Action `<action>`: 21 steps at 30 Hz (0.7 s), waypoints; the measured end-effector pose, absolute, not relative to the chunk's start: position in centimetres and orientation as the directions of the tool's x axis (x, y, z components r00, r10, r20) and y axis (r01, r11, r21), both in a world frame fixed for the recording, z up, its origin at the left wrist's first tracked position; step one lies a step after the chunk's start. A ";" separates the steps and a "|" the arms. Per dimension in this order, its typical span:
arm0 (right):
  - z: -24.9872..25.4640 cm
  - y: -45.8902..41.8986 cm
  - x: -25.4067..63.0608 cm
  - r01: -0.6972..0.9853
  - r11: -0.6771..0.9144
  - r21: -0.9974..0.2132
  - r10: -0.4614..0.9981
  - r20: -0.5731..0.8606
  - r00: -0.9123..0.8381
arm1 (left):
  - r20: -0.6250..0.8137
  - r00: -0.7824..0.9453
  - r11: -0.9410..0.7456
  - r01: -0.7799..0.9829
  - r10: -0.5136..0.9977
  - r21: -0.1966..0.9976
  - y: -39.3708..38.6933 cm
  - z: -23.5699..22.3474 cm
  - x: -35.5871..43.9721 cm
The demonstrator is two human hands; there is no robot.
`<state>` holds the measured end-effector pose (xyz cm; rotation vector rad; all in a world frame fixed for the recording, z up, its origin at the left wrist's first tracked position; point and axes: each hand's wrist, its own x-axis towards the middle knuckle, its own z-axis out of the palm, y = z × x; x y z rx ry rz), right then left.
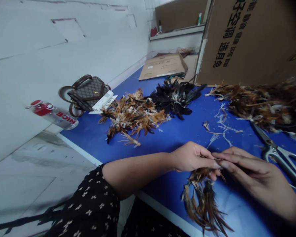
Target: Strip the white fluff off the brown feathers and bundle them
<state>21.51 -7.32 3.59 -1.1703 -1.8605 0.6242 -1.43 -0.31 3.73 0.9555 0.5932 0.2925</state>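
Left hand: fingers curled, tips pinched together, meeting the right hand's fingertips.
Right hand: fingers extended leftward, tips pressed together.
Left forearm: bare, stretched rightward.

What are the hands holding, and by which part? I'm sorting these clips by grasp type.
Both hands, left hand and right hand, pinch a bundle of brown feathers at its top end; the tips hang down.

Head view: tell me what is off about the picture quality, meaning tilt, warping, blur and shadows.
Head view: the whole scene is tilted, and wide-angle warping bends the blue table edge. Light is soft and even. The right corners darken, so the feather pile there blurs. The hands' shadow dims the table under the held feathers. The bottle label stays readable.
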 end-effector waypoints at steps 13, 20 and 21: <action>3.9 -7.1 21.3 0.484 0.361 -0.797 0.923 0.379 -0.064 | -0.263 0.887 0.704 -0.092 0.379 0.704 0.6 1.6 -1.4; 3.8 -7.1 21.1 0.525 0.390 -0.757 0.911 0.399 -0.102 | -0.271 0.841 0.630 -0.104 0.469 0.769 0.0 1.6 -1.2; 3.9 -7.1 21.0 0.533 0.392 -0.750 0.912 0.394 -0.115 | -0.272 0.829 0.610 -0.102 0.489 0.786 -0.1 1.6 -1.2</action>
